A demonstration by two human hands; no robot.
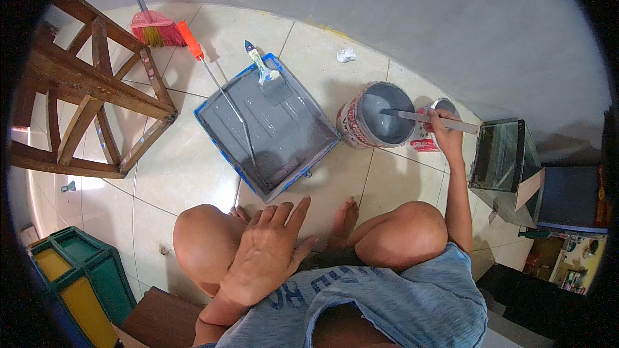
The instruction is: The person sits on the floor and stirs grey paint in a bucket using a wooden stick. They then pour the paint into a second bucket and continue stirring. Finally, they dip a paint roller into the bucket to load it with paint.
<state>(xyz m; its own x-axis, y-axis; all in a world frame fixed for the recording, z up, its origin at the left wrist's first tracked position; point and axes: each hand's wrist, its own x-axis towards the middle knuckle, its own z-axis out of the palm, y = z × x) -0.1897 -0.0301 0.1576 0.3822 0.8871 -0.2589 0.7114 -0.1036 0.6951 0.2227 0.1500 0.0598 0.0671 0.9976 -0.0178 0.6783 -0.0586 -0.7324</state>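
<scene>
My right hand (446, 134) is closed around a flat metallic-looking strip (412, 115), whose far end dips into a bucket of grey paint (353, 122). Behind that hand stands a smaller red and white can (422, 143), partly covered by it. My left hand (267, 245) rests by my left knee, empty, fingers stretched out. In front of it lies a blue-rimmed paint tray (217, 136) coated in grey. A roller with an orange handle (190, 40) leans across the tray; its roller end sits in the grey paint. A paintbrush (256, 59) lies over the tray's far edge.
A wooden stool-like frame (100, 93) is at the left, near a pink broom (157, 29). Crumpled white material (346, 55) lies by the grey wall (419, 13). A glass tank (500, 154) stands at right, a green and yellow crate (106, 280) at lower left.
</scene>
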